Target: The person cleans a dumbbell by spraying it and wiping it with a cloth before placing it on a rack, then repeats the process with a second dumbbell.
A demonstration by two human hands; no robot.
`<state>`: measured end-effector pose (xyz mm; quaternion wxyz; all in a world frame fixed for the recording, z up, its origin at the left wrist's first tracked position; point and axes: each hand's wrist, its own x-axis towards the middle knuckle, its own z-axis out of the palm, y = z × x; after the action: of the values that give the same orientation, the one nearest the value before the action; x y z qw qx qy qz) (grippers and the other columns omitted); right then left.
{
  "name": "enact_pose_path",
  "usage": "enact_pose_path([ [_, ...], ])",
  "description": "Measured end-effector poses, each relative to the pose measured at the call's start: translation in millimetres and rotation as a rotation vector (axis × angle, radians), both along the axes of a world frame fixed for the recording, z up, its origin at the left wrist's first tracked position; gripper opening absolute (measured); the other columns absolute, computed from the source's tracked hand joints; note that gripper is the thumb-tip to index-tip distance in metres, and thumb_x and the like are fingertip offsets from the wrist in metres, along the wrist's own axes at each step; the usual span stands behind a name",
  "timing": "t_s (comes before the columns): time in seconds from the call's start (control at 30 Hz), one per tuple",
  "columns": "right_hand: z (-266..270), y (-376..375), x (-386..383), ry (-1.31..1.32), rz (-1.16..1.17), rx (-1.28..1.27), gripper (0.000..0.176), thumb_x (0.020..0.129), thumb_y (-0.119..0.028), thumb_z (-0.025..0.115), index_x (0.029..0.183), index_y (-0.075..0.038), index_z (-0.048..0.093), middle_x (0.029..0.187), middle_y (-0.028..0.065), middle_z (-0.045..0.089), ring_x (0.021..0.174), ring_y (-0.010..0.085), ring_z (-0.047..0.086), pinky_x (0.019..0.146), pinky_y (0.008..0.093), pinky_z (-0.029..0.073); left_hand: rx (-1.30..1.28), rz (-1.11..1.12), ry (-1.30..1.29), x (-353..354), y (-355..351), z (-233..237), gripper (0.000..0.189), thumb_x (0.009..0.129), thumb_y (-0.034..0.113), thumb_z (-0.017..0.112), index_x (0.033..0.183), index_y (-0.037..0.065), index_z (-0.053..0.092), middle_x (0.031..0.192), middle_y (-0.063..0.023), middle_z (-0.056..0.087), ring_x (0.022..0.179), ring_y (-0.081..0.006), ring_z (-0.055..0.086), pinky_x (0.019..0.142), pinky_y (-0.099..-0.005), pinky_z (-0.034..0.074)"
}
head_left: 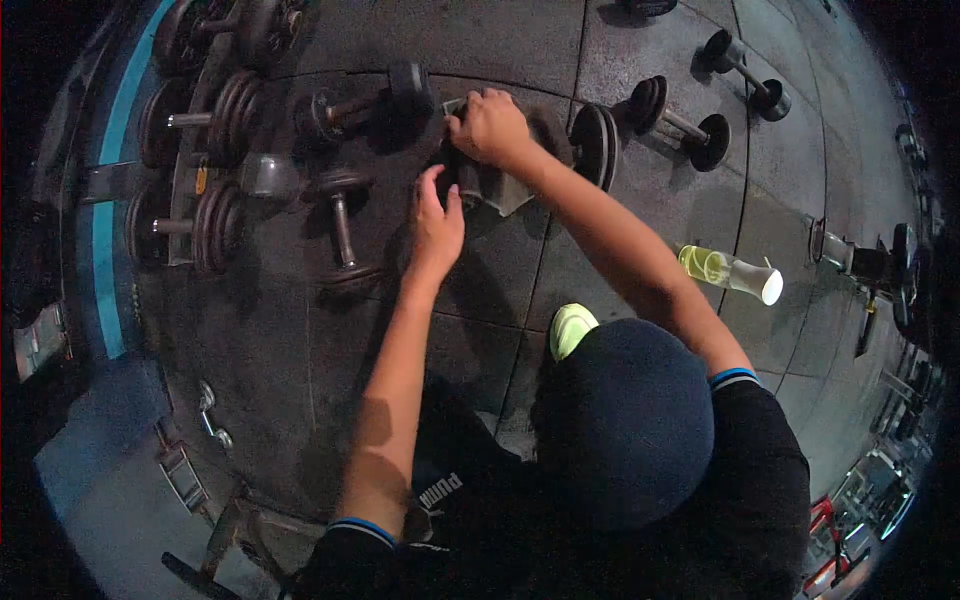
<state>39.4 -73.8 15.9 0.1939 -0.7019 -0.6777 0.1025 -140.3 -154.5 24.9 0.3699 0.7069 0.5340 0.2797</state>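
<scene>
My right hand (492,128) is over a dark, grey-edged angular metal piece (508,196) on the floor, its fingers curled at the top of it. What the fingers close on is hidden beneath the hand. Just to the left and nearer to me is my left hand (437,228), thumb and fingers apart with nothing seen between them. Beyond it lies a dumbbell (355,108). Another dumbbell (343,230) rests on the floor left of my left hand. Round weight plates (597,148) stand right of my right hand.
Two more dumbbells (683,124) (748,76) lie farther right. A yellow-green bottle with a white cap (730,274) lies on its side beside my right arm. Weight-loaded bars (190,120) line the left. A bright shoe (572,328) and dark rubber tiles (470,285) show below.
</scene>
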Motion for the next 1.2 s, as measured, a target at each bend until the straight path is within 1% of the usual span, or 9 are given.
enact_pose_path([
  [0.07,7,-25,-11,0.094,-0.098,0.252,0.052,0.087,-0.029,0.069,0.118,0.011,0.058,0.121,0.0290,0.060,0.112,0.0435,0.057,0.095,0.0495,0.049,0.000,0.009,0.001,-2,-15,6,0.041,0.106,0.024,0.054,0.141,0.004,0.049,0.138,-0.0218,0.057,0.128,-0.0387,0.055,0.109,-0.0450,0.042],
  [0.1,9,-40,-18,-0.009,-0.105,0.368,0.057,0.088,-0.020,0.066,0.132,0.013,0.052,0.132,0.0315,0.054,0.124,0.0471,0.053,0.105,0.0503,0.044,-0.062,0.067,-0.093,-4,-25,7,0.040,0.105,0.022,0.054,0.140,0.004,0.049,0.136,-0.0212,0.058,0.127,-0.0365,0.056,0.108,-0.0447,0.042],
  [0.37,-6,-177,-66,-0.260,0.086,0.106,0.088,0.083,-0.018,0.067,0.156,0.008,0.026,0.160,0.0325,0.025,0.149,0.0496,0.025,0.122,0.0547,0.024,-0.151,0.231,-0.170,-91,-102,-2,0.040,0.106,0.017,0.054,0.142,0.004,0.044,0.138,-0.0156,0.058,0.125,-0.0267,0.056,0.107,-0.0403,0.044],
  [0.47,26,-182,-70,0.042,0.103,0.031,0.084,0.087,-0.018,0.063,0.157,0.007,0.025,0.162,0.0315,0.021,0.150,0.0486,0.024,0.123,0.0540,0.024,-0.202,0.299,-0.139,-131,-126,1,0.042,0.105,0.014,0.054,0.144,0.005,0.041,0.135,-0.0142,0.061,0.124,-0.0268,0.057,0.107,-0.0431,0.043],
  [0.63,32,-144,-66,-0.286,0.113,-0.082,0.064,0.095,-0.023,0.055,0.146,0.013,0.042,0.154,0.0345,0.036,0.145,0.0483,0.033,0.120,0.0517,0.028,-0.248,0.286,-0.009,-173,-143,-5,0.040,0.106,0.016,0.053,0.143,0.006,0.043,0.132,-0.0128,0.062,0.120,-0.0258,0.059,0.105,-0.0428,0.045],
  [0.9,7,-84,-26,-0.002,0.074,0.214,0.032,0.096,-0.014,0.052,0.118,0.008,0.061,0.139,0.0297,0.056,0.130,0.0449,0.054,0.113,0.0517,0.039,-0.329,0.129,-0.045,-77,-125,-34,0.056,0.101,0.027,0.065,0.145,0.000,0.041,0.138,-0.0199,0.058,0.124,-0.0305,0.058,0.106,-0.0439,0.045],
  [1.0,15,-102,-25,0.045,0.040,0.257,0.031,0.098,-0.015,0.057,0.119,0.008,0.061,0.136,0.0266,0.060,0.132,0.0422,0.053,0.113,0.0471,0.042,-0.373,0.081,-0.131,-16,-97,-67,0.062,0.100,0.030,0.066,0.145,-0.005,0.043,0.140,-0.0279,0.057,0.131,-0.0408,0.055,0.104,-0.0451,0.046],
  [1.1,5,-96,-19,0.075,0.095,0.330,0.032,0.100,-0.018,0.058,0.119,0.007,0.062,0.136,0.0298,0.057,0.131,0.0453,0.053,0.111,0.0496,0.043,-0.224,0.095,-0.243,14,-77,-50,0.053,0.098,0.031,0.066,0.133,-0.008,0.056,0.129,-0.0317,0.062,0.122,-0.0446,0.060,0.097,-0.0459,0.048],
  [1.2,3,-71,-12,-0.053,0.215,0.285,0.038,0.101,-0.024,0.059,0.121,0.007,0.062,0.134,0.0339,0.056,0.128,0.0496,0.052,0.108,0.0518,0.046,-0.538,0.010,0.122,11,-77,-15,0.048,0.101,0.033,0.061,0.124,-0.010,0.062,0.120,-0.0326,0.066,0.115,-0.0460,0.064,0.093,-0.0467,0.049],
])
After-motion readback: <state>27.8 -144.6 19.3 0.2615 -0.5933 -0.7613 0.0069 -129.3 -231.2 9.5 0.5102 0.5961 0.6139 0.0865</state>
